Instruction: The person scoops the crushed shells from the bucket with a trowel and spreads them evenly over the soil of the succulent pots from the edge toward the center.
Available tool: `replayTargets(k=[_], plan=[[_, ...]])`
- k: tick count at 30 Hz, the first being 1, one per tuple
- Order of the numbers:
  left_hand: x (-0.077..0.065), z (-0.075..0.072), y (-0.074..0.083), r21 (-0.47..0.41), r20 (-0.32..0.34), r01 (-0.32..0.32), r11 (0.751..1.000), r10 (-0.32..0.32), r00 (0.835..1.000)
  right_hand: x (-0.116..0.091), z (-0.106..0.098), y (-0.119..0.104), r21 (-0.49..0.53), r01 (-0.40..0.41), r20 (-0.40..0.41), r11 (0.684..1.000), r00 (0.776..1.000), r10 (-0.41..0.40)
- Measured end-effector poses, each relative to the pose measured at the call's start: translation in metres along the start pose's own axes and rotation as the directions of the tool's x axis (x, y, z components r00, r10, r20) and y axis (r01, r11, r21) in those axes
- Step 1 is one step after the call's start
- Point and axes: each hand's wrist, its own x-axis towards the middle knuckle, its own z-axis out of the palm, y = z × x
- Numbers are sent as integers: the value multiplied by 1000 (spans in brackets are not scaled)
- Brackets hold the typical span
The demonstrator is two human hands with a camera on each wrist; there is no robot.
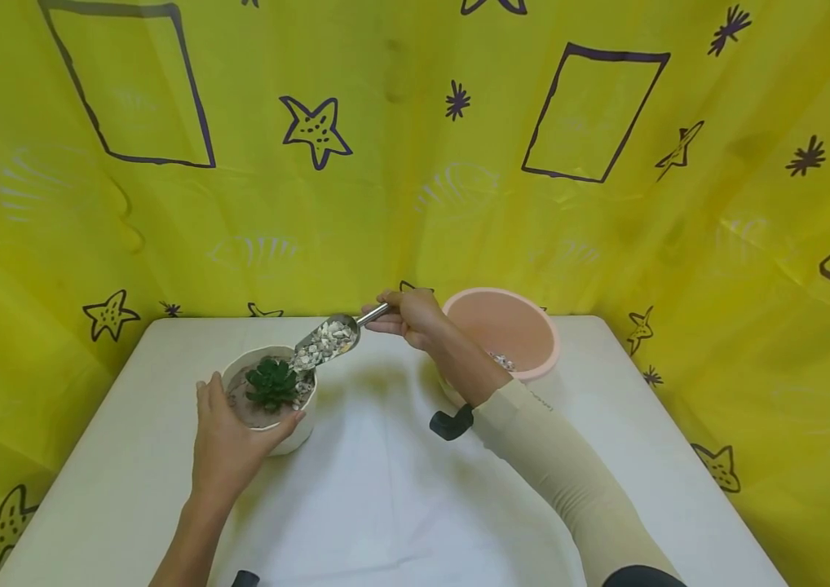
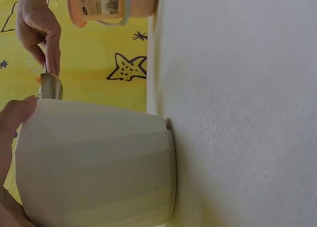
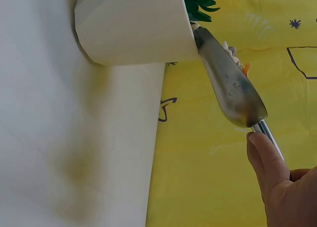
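Observation:
My right hand [image 1: 415,316] grips the handle of a metal scoop [image 3: 233,88] heaped with pale pebbles [image 1: 327,341]. The scoop's tip rests at the rim of a white flowerpot [image 2: 99,162], angled down over it. Inside the pot stands a green succulent [image 1: 271,383] in grey soil, with some pebbles lying along its right side. My left hand [image 1: 235,440] holds the pot near its rim from the near left, thumb on the near side and fingers on the far left. In the left wrist view, only part of that hand shows at the edge.
A pink bucket [image 1: 499,322] stands at the back right, partly behind my right forearm, with some pebbles inside. The white table [image 1: 386,505] ends against a yellow patterned curtain [image 1: 386,204]. A dark wrist-camera piece [image 1: 452,422] sticks out below my right wrist.

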Motion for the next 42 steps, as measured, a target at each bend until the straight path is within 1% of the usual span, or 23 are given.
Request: replayTargets(k=[8, 13, 20, 23, 27, 30, 34, 38, 42], plan=[[1, -2, -1, 3, 22, 8, 1000, -8, 1000, -1, 1, 0, -14, 5, 11, 1000, 1000, -5], [3, -4, -3, -8, 46, 3, 1000, -2, 999, -1, -1, -1, -22, 9, 7, 1000, 1000, -9], [5, -8, -5, -24, 99, 3, 1000, 0, 995, 0, -2, -1, -12, 16, -11, 1000, 1000, -16], [5, -8, -5, -30, 104, 2, 1000, 1, 995, 1, -2, -1, -12, 15, -13, 1000, 1000, -15], [4, -7, -4, -22, 95, 5, 1000, -3, 995, 0, -2, 0, -13, 10, -9, 1000, 1000, -10], [1, -6, -1, -2, 75, 16, 1000, -16, 997, 0, -2, 0, -12, 6, -6, 1000, 1000, -6], [-3, 0, 4, 21, 30, 56, 998, -57, 998, -1, -2, 0, -15, 5, -9, 1000, 1000, -6], [-4, 6, 7, 33, -6, 102, 994, -102, 995, -1, -2, -1, -14, 9, -13, 1000, 1000, -9], [-5, 8, 7, 26, -17, 112, 993, -112, 994, -3, -2, -2, -11, 12, -15, 1000, 1000, -12]])
